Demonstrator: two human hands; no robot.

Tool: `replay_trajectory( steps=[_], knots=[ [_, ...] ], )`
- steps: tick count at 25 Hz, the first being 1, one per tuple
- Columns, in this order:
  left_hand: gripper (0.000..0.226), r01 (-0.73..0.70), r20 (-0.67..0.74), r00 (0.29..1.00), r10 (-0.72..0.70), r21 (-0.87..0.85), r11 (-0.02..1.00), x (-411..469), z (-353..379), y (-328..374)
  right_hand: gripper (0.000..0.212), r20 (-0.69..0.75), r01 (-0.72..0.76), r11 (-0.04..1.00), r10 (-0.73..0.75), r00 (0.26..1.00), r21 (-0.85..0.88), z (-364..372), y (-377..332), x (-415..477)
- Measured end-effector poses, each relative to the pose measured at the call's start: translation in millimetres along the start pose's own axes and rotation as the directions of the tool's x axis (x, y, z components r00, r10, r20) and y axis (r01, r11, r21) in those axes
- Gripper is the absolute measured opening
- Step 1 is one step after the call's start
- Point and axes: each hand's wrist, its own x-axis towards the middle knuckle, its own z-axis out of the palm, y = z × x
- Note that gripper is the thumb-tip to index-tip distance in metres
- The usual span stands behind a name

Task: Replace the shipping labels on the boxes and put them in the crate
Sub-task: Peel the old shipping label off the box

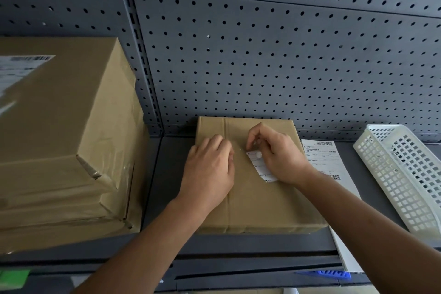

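We find the flat box (257,203) lying on the dark shelf (164,174), and we use it as the reference for every position. Both forearms reach in from the near edge onto its top. The left hand (210,164) rests on the left half of the top with its fingers bent and their tips hidden, so we cannot tell whether it holds anything. The right hand (276,153) pinches the white shipping label (261,169), which lies right of the centre seam with its far edge lifted off the cardboard. A printed label sheet (322,155) lies flat just right of the box. A white perforated basket (405,174) sits further right. A large box (62,126) stands to the left. The grey pegboard (262,55) rises behind the flat box.
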Motion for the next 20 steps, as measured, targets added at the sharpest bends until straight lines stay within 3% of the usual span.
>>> replay_trajectory(
  steps=[14, 17, 20],
  knots=[
    [0.006, 0.002, 0.015, 1.0, -0.003, 0.025, 1.0, -0.1, -0.6, 1.1, 0.038, 0.043, 0.054, 0.998, -0.052, 0.998, -0.032, 1.6, 2.5, 0.2],
    [0.006, 0.001, 0.004, 1.0, -0.001, 0.022, 1.0, 0.1, -0.5, 0.9, 0.031, 0.014, 0.017, 1.0, -0.017, 1.0, 0.027, -3.8, 1.7, -1.8],
    [0.006, -0.007, -0.008, 1.0, 0.007, 0.02, 1.0, -0.8, 0.4, 0.1, 0.025, 0.084, 0.06, 0.998, -0.059, 0.995, -0.017, -11.5, -2.6, -2.7]
  ],
)
